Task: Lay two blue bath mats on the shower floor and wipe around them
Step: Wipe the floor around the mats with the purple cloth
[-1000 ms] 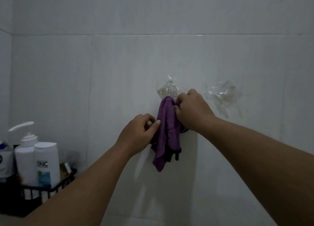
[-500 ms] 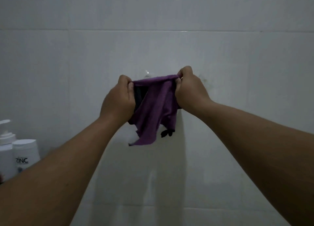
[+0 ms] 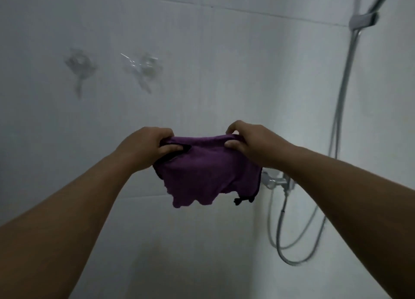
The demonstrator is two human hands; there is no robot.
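1. We hold the purple microfibre cloth [image 3: 208,175] spread in the air, the left hand [image 3: 148,149] pinching its upper left edge and the right hand [image 3: 251,144] its upper right.
2. We judge this the run-up to wiping; next the cloth must go down to the floor.
3. No blue mats or floor in view.
4. Behind: white tiled wall [image 3: 202,74], two clear hooks [image 3: 143,67], the shower hose [image 3: 339,119] and tap [image 3: 275,183].
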